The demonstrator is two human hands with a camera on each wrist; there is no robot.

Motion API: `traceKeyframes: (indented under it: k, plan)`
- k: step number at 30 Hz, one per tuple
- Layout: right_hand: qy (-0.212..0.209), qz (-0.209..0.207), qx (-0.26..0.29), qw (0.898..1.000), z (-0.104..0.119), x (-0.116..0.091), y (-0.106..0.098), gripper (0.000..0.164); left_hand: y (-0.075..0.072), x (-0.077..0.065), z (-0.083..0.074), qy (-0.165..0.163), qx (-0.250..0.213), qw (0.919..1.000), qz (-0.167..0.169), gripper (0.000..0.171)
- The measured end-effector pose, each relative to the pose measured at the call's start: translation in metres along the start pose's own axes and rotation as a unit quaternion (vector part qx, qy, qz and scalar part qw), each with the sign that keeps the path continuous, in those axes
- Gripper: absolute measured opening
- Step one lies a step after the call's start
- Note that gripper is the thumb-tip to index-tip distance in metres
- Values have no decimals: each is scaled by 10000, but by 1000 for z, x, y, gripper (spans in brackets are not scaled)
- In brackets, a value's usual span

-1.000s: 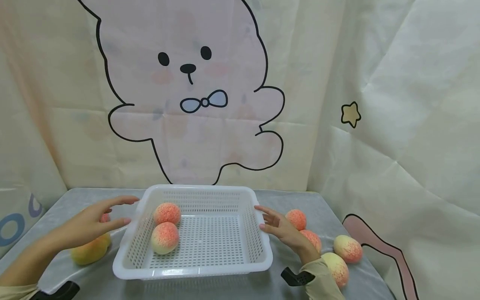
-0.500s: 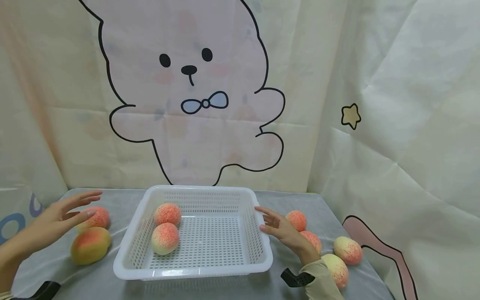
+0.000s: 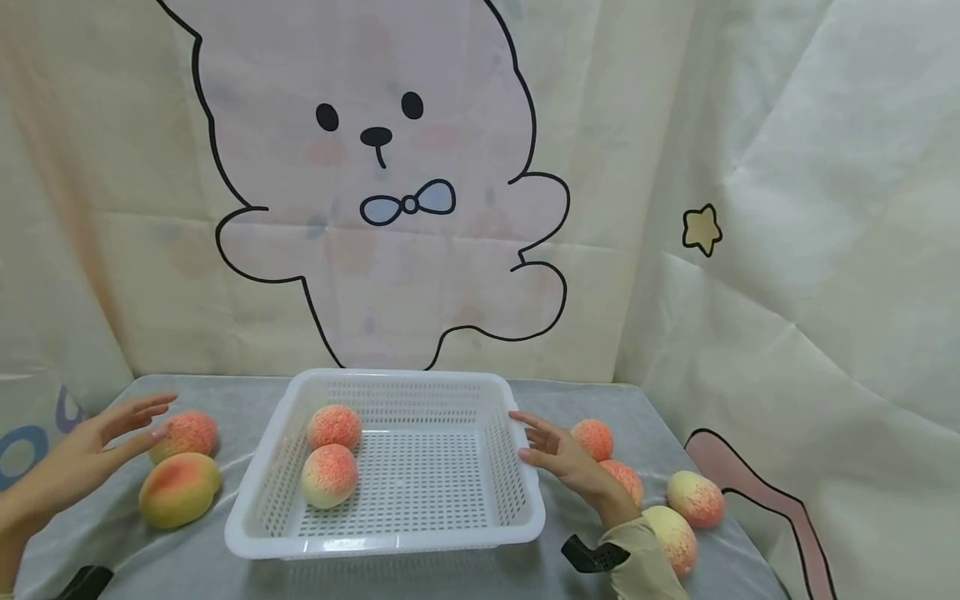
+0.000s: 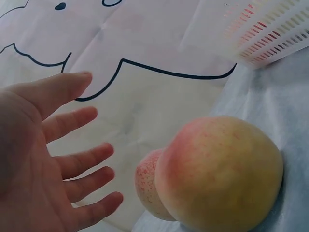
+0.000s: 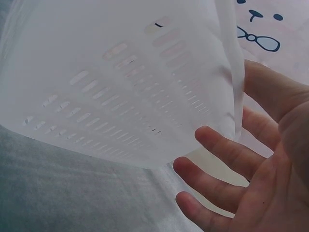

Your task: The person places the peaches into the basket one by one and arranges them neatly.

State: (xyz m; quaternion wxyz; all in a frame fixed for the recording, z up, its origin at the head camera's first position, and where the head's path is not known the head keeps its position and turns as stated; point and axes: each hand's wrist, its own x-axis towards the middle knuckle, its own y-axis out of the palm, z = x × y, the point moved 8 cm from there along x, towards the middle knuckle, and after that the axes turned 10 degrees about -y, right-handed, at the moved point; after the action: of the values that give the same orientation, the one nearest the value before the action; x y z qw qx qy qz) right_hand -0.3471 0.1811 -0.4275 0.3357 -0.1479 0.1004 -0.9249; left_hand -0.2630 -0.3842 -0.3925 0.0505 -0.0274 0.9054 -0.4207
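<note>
A white plastic basket (image 3: 386, 546) with slotted walls holds two peaches, a rear peach (image 3: 334, 427) and a front peach (image 3: 330, 477), touching at its left side. My right hand (image 3: 567, 467) holds its right rim; the right wrist view shows thumb and index finger over the rim, the other fingers below. On the left, my left hand (image 3: 88, 457) hovers with fingers spread and nothing in the palm. Beside its fingertips lies a speckled peach (image 3: 192, 433), partly covered by the thumb. A smooth yellow fruit with a red blush (image 3: 180, 490) rests in front of that peach.
To the right of the basket lie several more peaches: one at the back (image 3: 592, 439), one partly behind the right wrist (image 3: 624, 479), and paler ones (image 3: 696, 498) near the sleeve. Grey cloth (image 3: 390, 579) covers the table. A printed curtain (image 3: 480, 275) stands behind.
My left hand has moved left, away from the basket's left rim, to beside the two fruits there. The right hand and the basket have stayed put.
</note>
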Motion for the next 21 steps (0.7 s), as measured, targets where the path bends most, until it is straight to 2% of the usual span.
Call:
traceKeyframes:
  k: [5,10,14,21]
  plan:
    - [-13,-37,-17,10000,3,0,0,65,2,-3,1,-4,151,9994,296,66]
    - [45,-97,-17,9999,5,0,-2,65,10,-1,7,-38,99,9960,889,65]
    - [141,-140,-61,9998,6,-1,-4,65,17,-2,9,268,14,9912,1294,60]
    - [179,-184,-155,9996,8,-2,-7,65,22,0,6,486,390,9899,1270,57]
